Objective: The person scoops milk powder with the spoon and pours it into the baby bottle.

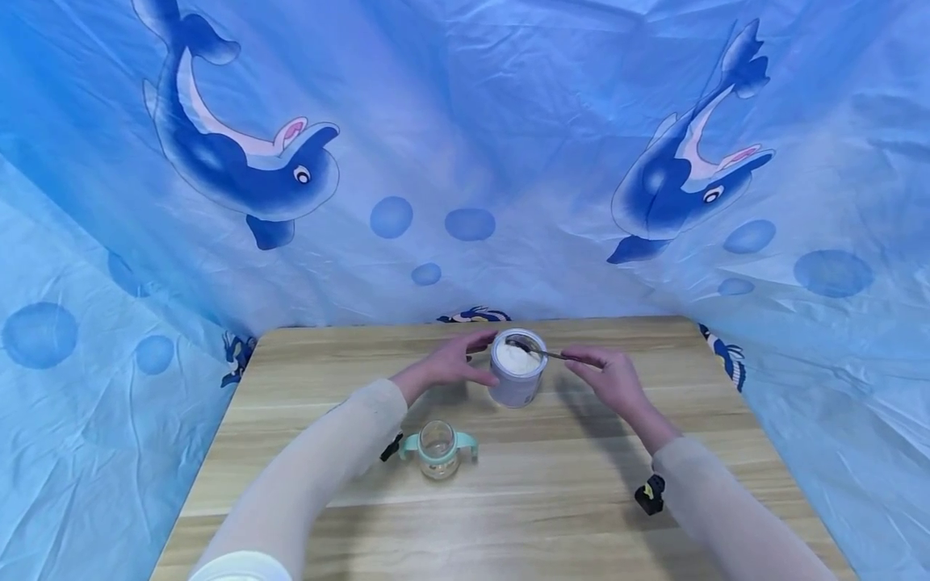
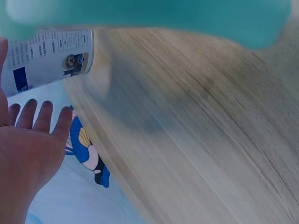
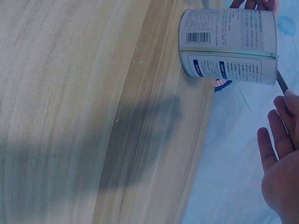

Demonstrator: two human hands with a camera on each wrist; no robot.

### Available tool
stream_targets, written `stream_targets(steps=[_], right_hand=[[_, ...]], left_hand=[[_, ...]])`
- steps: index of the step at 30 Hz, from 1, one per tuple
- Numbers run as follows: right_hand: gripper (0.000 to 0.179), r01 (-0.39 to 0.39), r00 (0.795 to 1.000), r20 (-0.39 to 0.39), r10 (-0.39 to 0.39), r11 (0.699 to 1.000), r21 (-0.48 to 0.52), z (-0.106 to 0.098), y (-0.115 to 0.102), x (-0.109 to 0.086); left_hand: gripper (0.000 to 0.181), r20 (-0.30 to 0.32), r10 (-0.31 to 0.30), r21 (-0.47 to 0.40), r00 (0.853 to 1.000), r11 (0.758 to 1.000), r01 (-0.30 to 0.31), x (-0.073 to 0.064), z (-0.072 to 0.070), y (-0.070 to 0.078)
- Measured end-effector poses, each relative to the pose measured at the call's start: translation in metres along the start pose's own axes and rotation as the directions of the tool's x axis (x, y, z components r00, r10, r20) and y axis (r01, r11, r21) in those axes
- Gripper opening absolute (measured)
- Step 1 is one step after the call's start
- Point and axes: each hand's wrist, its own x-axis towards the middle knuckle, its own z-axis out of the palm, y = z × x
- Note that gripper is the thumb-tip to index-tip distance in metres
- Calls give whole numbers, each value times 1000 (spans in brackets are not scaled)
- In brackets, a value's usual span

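Observation:
A pale can [image 1: 514, 392] of white powder [image 1: 513, 359] stands upright near the back edge of the table. My right hand [image 1: 612, 381] pinches the handle of a metal spoon [image 1: 550, 353], whose bowl end lies inside the can's mouth, over the powder. At the can's left side is my left hand [image 1: 452, 362], thumb toward the front and fingers toward the back; its fingers [image 2: 44, 116] look loosely extended in the left wrist view. Printed text and a barcode show on the can [image 3: 229, 44] in the right wrist view, where the spoon's bowl is hidden.
A clear cup [image 1: 438, 460] with two mint-green handles stands nearer, beside my left forearm. A white round rim [image 1: 240, 567] shows at the bottom left. Blue dolphin-print sheeting [image 1: 465, 145] surrounds the wooden table [image 1: 552, 500] at the back and sides.

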Motion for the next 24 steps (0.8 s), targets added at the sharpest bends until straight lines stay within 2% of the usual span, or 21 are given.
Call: stream_targets(steps=[9,18,24], right_hand=[[19,107,993,-21,-112,980,-167,-2,-9,-1],[19,105,992,-40,-116,973,-206,-4,-16,2],[18,131,989,-37,-142,965,-226,-6,-19,4]], left_hand=[[97,7,39,-22,999,999,-39,10,9,3],[100,-4,-3,-5,1000,1000,3,15,10,9],[98,-9,-12,0,1000,1000,12,16,10,10]])
